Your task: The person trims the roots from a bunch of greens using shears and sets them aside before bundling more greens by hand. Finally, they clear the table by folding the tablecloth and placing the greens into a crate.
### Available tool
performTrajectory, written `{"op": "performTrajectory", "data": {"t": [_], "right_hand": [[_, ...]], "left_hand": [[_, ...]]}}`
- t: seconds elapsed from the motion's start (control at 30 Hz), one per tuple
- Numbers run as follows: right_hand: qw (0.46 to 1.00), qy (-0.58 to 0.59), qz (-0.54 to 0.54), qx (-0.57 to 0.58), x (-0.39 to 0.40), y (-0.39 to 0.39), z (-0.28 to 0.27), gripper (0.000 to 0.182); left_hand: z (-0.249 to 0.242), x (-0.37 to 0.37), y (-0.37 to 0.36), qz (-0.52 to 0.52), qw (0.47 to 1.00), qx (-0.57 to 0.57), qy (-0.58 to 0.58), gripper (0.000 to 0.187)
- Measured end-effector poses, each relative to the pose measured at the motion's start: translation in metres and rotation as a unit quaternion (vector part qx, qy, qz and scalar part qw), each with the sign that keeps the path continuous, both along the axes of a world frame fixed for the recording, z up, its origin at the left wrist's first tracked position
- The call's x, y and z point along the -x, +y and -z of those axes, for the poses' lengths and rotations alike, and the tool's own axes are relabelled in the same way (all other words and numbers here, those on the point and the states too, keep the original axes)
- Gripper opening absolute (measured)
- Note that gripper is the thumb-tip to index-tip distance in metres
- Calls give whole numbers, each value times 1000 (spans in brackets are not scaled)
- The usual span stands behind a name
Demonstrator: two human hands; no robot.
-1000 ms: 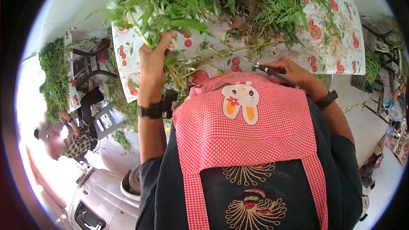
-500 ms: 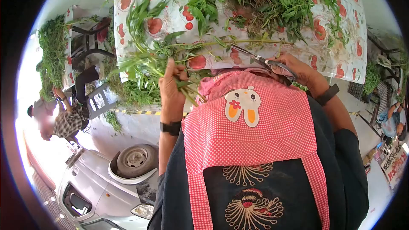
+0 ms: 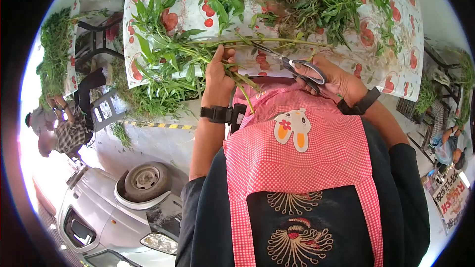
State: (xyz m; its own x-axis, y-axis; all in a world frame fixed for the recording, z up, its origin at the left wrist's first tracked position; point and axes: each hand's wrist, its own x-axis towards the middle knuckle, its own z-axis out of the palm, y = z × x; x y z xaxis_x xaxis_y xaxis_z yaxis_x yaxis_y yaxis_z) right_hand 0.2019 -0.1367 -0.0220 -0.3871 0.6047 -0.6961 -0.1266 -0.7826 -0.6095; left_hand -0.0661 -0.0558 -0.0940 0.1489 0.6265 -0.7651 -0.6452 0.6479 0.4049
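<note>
My left hand (image 3: pixel 219 71) is closed round several leafy green stems (image 3: pixel 173 59), their leaves fanning out to the left and the cut ends pointing down at the apron (image 3: pixel 297 168). In my right hand (image 3: pixel 336 79) is a pair of scissors (image 3: pixel 289 64) with dark handles, the fingers through the loops. The blades reach left, parted a little, and overlap a long stem (image 3: pixel 297 42) that stretches sideways over the table edge. Leaves of the bunch hide part of the tablecloth (image 3: pixel 188 15) with its red fruit print.
A heap of leafy plants (image 3: pixel 316 0) with roots covers the far part of the table. More greenery (image 3: pixel 158 101) lies below its left edge. A silver car (image 3: pixel 118 212) stands at lower left. A person in a checked shirt (image 3: pixel 71 136) sits at the left; another person (image 3: pixel 448 146) is at far right.
My left hand has moved right and up with the stems, toward the scissors. My right hand and the scissors have shifted slightly left. The camera view has tilted a little.
</note>
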Motion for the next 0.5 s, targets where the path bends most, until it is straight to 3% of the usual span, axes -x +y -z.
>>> {"op": "performTrajectory", "data": {"t": [0.13,0.5], "right_hand": [[1000,8,23,19,3,0,-8,46],[999,49,8,13,-3,-12,-8,32]], "left_hand": [[-16,-12,-8,61,986,-49,149,18],[-13,-2,-11,24,983,-72,166,19]]}}
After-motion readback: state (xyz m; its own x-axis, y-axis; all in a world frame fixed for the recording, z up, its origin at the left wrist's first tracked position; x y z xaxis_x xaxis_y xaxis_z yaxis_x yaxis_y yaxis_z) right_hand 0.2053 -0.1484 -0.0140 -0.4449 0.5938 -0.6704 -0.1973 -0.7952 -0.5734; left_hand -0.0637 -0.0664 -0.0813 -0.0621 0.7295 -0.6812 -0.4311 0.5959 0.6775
